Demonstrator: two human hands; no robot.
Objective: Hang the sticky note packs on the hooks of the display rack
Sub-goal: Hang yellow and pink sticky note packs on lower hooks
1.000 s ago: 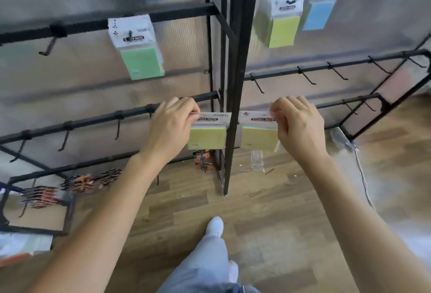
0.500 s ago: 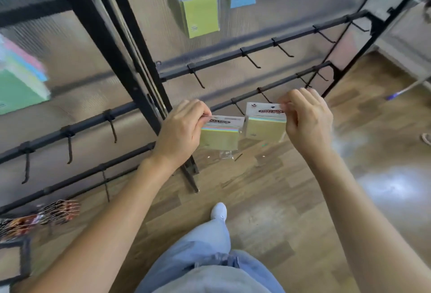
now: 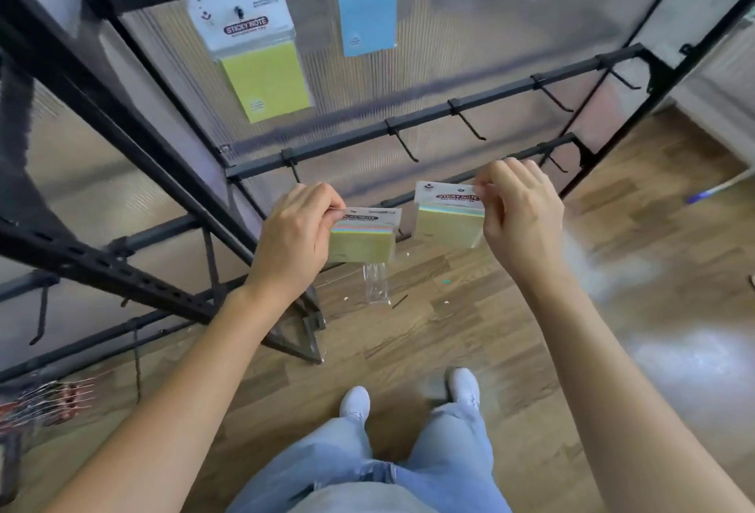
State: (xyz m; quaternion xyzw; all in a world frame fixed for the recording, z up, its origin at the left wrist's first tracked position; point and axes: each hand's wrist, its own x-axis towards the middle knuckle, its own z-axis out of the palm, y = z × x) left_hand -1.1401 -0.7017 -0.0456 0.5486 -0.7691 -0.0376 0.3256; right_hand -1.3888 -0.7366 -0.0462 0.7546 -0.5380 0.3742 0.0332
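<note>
Left hand (image 3: 300, 241) pinches the header card of one sticky note pack (image 3: 365, 237), right hand (image 3: 518, 215) another pack (image 3: 448, 215); both hang pad-down, long axis roughly vertical, printed faces toward the camera. Packs sit side by side, apart, in front of the lower hook bar (image 3: 470, 175) of the display rack (image 3: 135, 132).

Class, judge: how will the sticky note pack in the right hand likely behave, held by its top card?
Pinched by the right hand at its thin card, the pack probably dangles and swings. Its thick note block looks stiff, likely bottom-heavy.
</note>
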